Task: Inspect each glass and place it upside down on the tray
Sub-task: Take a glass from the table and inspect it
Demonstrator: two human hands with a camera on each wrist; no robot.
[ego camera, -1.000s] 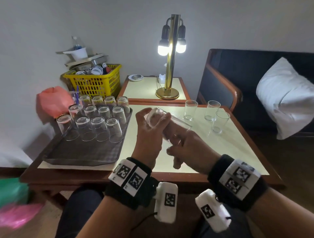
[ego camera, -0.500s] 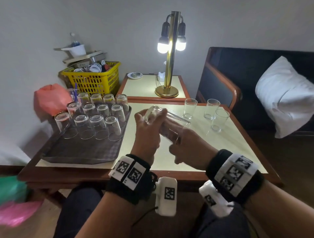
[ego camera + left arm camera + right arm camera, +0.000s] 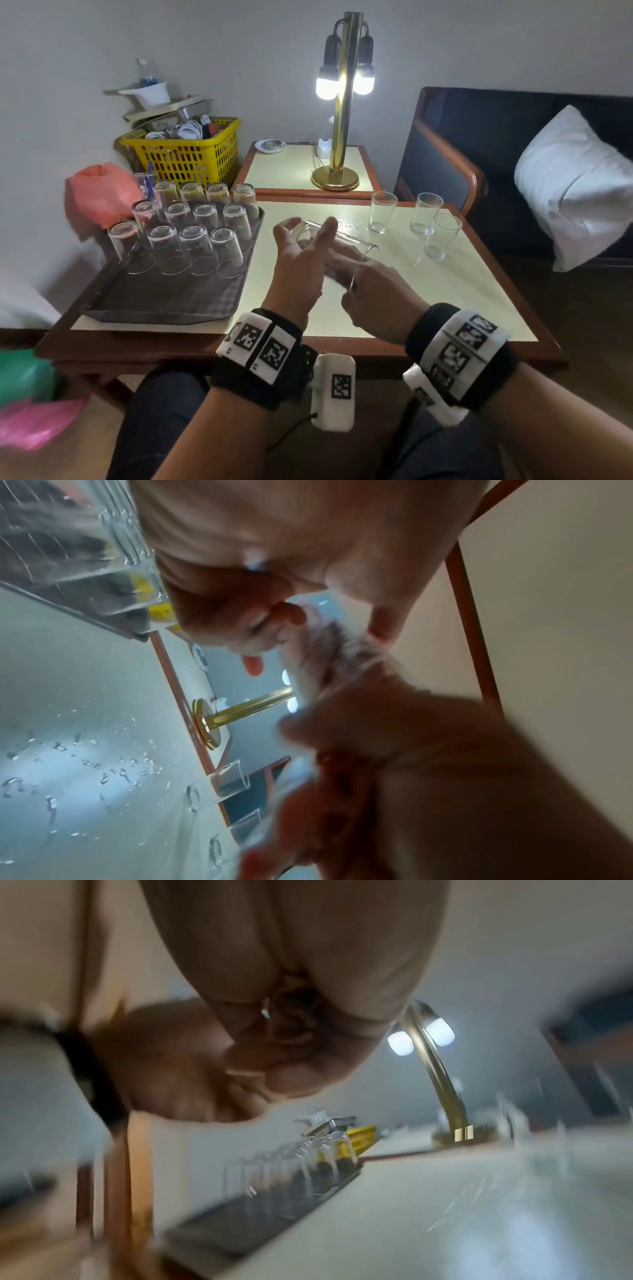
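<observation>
You are holding the glass on its side above the table, base toward the tray at left; right hand grasping it, left hand splayed loose alongside.

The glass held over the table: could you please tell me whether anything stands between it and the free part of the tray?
Nothing visible does. The glass lies on its side in the right hand, just right of the tray. The upturned glasses fill the tray's far half; its near half is bare. The left hand, fingers spread, is on the tray side of the glass.
</observation>
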